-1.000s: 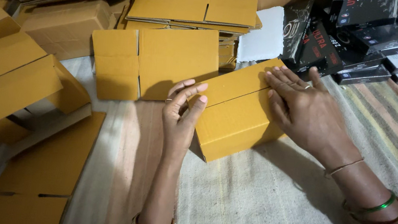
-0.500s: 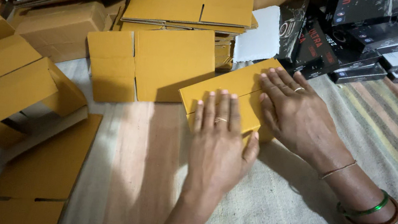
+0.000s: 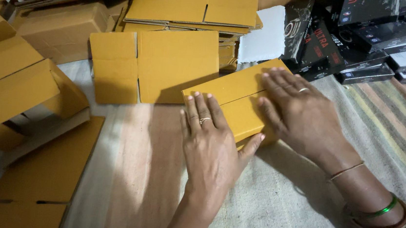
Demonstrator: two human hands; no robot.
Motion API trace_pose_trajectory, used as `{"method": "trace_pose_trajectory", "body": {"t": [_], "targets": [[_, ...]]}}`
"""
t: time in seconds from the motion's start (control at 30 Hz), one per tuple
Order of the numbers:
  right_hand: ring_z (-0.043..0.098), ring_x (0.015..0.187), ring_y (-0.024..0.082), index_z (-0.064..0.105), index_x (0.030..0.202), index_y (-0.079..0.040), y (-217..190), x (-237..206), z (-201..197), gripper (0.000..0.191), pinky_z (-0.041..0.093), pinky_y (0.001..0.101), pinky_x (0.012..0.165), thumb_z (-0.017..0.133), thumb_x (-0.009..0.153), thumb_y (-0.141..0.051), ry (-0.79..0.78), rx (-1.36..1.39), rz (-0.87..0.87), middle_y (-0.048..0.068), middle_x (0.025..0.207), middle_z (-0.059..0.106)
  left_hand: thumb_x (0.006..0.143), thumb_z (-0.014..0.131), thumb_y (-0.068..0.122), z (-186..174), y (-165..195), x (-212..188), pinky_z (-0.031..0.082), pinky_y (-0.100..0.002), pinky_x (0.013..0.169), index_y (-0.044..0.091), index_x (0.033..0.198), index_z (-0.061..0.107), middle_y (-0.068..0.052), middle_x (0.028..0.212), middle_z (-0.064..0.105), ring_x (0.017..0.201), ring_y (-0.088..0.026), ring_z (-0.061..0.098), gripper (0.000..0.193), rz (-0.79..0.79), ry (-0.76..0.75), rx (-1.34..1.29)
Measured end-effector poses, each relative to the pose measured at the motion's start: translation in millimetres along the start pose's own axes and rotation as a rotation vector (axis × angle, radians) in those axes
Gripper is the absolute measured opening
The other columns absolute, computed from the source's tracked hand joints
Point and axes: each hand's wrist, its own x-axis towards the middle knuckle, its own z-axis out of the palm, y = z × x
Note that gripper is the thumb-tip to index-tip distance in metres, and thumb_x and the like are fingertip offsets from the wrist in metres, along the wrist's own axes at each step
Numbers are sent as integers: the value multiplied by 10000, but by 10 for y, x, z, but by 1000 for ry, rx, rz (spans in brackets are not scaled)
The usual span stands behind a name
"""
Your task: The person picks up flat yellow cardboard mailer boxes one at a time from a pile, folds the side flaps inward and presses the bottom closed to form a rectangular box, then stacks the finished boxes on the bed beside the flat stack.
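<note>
A small yellow-brown cardboard box (image 3: 237,90) lies on the striped cloth in the middle of the view, its top flaps folded down. My left hand (image 3: 212,146) rests flat on its near left part, fingers together, a ring on one finger. On the right half of the top presses my right hand (image 3: 296,112), palm down, fingers spread toward the far edge. Bangles show on my right wrist (image 3: 384,223). Both hands hold the flaps shut.
Flat cardboard blanks (image 3: 155,68) lie just behind the box, with a stack of more (image 3: 195,3) beyond. Folded boxes (image 3: 12,80) pile up at the left. Black product boxes (image 3: 371,36) fill the far right. A flat blank (image 3: 40,178) lies at the near left.
My left hand turned from gripping the box's left side to lying flat on top. The box came down level on the cloth. My right hand stayed on its right half.
</note>
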Motion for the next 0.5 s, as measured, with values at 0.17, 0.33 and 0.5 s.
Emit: {"method": "trace_pose_trajectory", "body": {"t": [0.17,0.33,0.5], "targets": [[514,1395,283,561,1458,-38,61,-84,43,557,328,457,1201,365,1085,-402,109,-156,-29,178,1453,583,777,521,839,-104,-17,-44,50,-792,1080,-167,1368,421,-416,1372,488,1408,-502,376,1171,-30,-51,127],[494,1407,271,528,1486,-67,-93,-60,78,505,275,508,1236,337,1101,-331,66,-56,-192,149,1473,559,856,574,708,-37,-84,-54,116,-713,1152,75,1501,429,-397,1398,472,1372,-529,370,915,143,-54,85],[481,1416,254,532,1458,-87,-271,-82,30,506,318,435,1208,379,1060,-359,6,66,-166,125,1506,554,788,685,599,88,-114,-63,220,-617,1148,95,1482,449,-342,1445,459,1369,-498,397,889,190,-66,23]]}}
